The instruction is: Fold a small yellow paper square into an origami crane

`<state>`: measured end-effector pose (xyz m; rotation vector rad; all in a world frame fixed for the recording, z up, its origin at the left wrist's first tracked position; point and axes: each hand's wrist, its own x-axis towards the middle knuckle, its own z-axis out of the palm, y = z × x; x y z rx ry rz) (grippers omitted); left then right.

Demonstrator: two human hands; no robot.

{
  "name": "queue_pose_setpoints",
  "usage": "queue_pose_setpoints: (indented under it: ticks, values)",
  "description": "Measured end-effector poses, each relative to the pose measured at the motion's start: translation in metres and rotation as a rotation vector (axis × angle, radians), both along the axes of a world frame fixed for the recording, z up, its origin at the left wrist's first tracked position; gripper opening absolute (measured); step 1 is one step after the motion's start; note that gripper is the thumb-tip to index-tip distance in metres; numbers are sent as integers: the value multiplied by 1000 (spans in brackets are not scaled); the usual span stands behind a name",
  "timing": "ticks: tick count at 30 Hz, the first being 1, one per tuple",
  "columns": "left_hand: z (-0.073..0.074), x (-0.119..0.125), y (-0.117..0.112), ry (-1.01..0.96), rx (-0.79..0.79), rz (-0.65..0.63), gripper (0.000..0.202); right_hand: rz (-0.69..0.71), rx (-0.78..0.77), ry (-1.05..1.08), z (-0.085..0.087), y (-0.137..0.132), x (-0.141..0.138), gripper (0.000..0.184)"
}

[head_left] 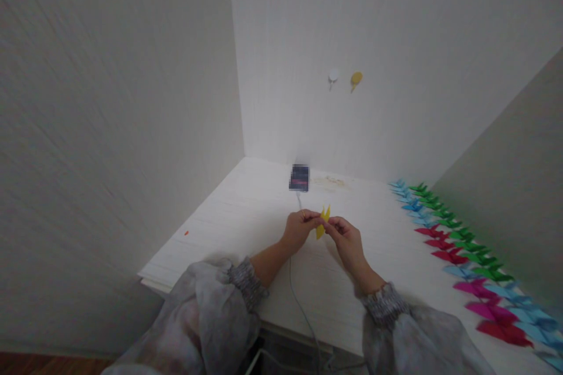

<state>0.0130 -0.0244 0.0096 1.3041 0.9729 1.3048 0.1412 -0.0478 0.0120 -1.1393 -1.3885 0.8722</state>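
A yellow folded paper piece (321, 231), shaped like a partly formed origami crane with two narrow points upward, is pinched between both hands above the white table. My left hand (300, 230) grips it from the left, thumb and fingers pressed together. From the right, my right hand (347, 239) holds its other side between thumb and fingertips. The fingers cover the middle of the paper.
A phone (299, 178) with a blurred screen stands by the back wall, its cable (294, 290) running over the front edge. Rows of coloured paper cranes (453, 255) line the right side. A small orange scrap (186, 233) lies left. Two hooks (356, 78) are on the wall.
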Motion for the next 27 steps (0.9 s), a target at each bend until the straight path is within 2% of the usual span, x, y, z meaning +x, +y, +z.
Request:
queue_pose_setpoints:
  ticks: [14, 22, 27]
  values:
    - [10, 1, -8, 178, 149, 71, 18, 13, 3, 16, -4, 2, 0, 15]
    - [10, 3, -7, 42, 33, -68, 24, -2, -23, 89, -1, 1, 1, 17]
    - [8, 2, -5, -61, -8, -45, 23, 33, -70, 103, 3, 1, 1, 15]
